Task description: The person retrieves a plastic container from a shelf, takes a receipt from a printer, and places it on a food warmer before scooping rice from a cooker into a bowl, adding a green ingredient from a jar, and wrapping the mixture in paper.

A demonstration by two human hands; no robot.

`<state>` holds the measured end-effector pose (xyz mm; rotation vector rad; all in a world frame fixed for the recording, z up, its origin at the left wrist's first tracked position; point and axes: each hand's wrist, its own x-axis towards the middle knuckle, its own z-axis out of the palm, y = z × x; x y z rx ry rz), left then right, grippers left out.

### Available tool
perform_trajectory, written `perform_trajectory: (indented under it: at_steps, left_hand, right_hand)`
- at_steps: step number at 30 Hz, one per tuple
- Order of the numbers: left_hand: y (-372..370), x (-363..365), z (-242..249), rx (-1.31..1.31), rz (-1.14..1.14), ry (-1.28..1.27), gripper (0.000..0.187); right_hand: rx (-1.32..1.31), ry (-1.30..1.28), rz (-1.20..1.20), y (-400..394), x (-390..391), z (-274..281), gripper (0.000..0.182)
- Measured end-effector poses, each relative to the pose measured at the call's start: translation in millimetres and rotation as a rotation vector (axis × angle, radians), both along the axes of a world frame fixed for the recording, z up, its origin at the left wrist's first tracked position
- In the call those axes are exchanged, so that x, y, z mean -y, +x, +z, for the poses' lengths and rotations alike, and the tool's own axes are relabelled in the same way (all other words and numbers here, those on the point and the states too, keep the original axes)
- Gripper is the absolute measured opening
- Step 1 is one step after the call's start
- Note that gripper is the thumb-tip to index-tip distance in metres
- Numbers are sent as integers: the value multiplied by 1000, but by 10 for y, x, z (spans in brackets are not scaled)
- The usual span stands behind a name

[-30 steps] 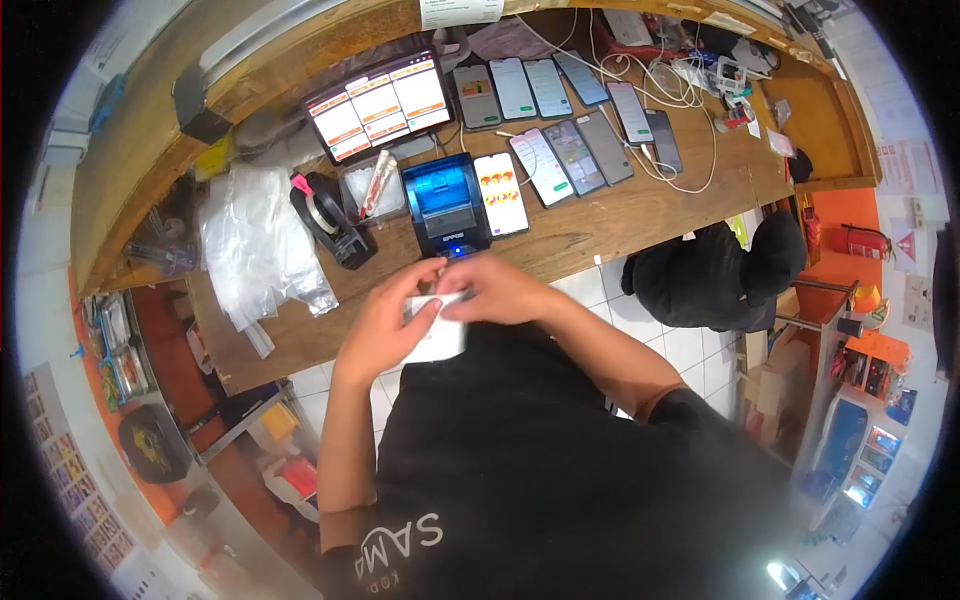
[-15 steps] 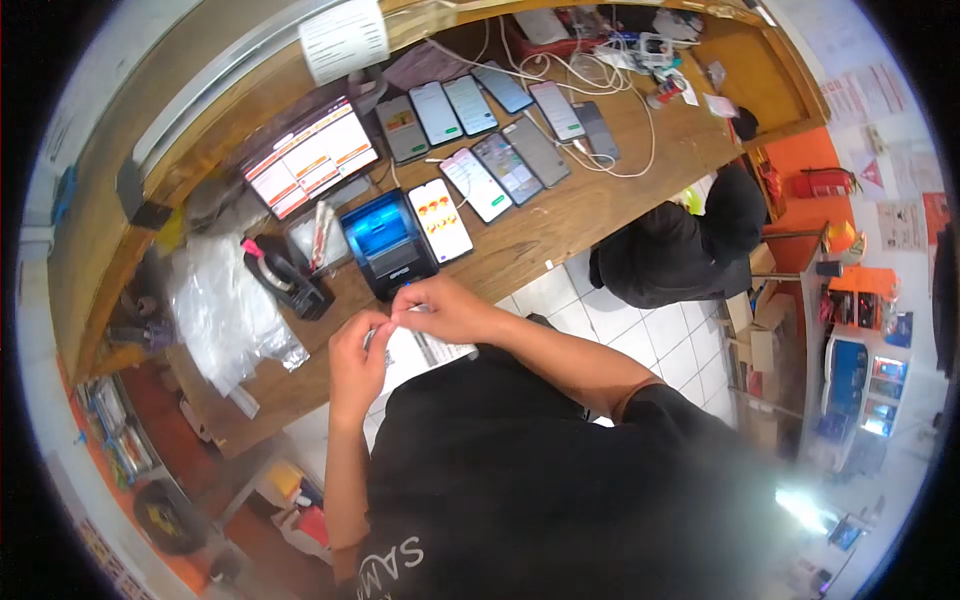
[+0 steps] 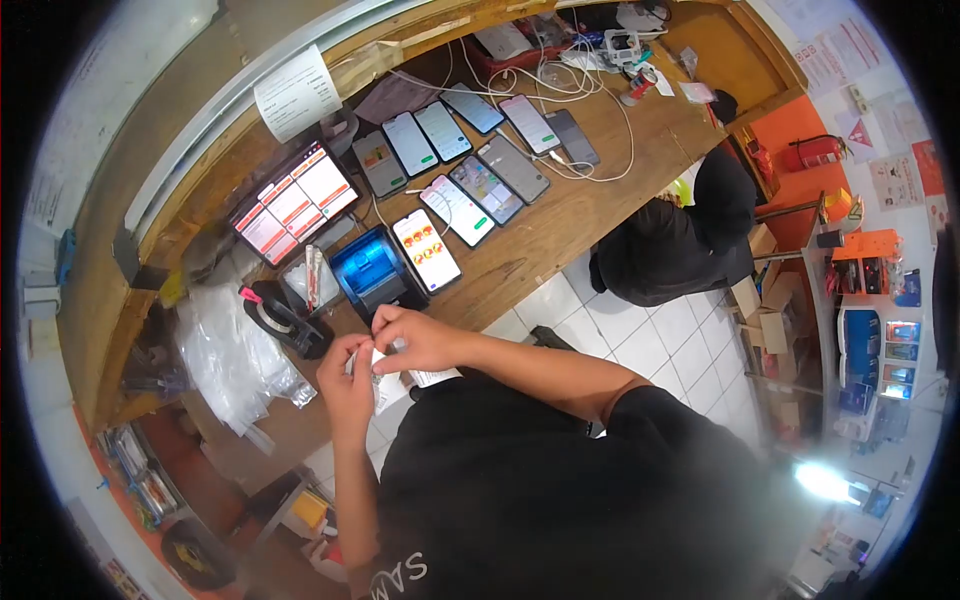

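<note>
Both my hands are close together in front of the blue-lit label printer (image 3: 370, 268), at the desk's front edge. My left hand (image 3: 347, 385) pinches a white label sheet (image 3: 384, 388) at its top. Beside it, my right hand (image 3: 415, 340) has its fingers closed on the same sheet, which hangs partly hidden behind the hands. A phone with a bright orange-patterned screen (image 3: 427, 250) lies right of the printer. The tape dispenser (image 3: 280, 318) stands to the left of my hands.
Several phones (image 3: 442, 131) lie in rows on the wooden desk (image 3: 545, 235), with white cables (image 3: 632, 130) behind. A monitor (image 3: 295, 203) and plastic bags (image 3: 230, 360) are at the left. A person in black (image 3: 670, 245) is beyond the desk's right side.
The view has shifted slightly. My fingers have moved on the sheet, which now hangs more upright and looks bent between my hands.
</note>
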<state>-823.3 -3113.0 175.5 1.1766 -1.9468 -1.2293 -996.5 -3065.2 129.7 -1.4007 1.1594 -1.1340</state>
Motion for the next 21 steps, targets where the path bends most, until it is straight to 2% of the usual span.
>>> perform_trajectory:
  at_steps: [1,5,8,12,14,18,21]
  left_hand:
    - [-15,19,-28,-52,37,72,12]
    - [223,166,-61,-9,-100,351,16]
    - [332,260,41,-31,-26,544,16]
    - [183,405,313,-222,235,498,17]
    - [228,651,233,-288,233,362,20]
    - [-4,1017,749,-185,268,12,16]
    - [-121,1368,1109,-148,203,-259,16]
  right_hand:
    - [12,27,-47,-15,15,-17,25]
    - [104,107,-295,-331,16,-142,21]
    - [195,156,-390,-520,11,-167,19]
    - [389,205,-485,-502,15,-187,17]
    - [432,195,-490,-409,60,-323,16]
    - [384,241,-460,-310,70,-192,24]
    - [459,313,-528,-395,49,-139,21]
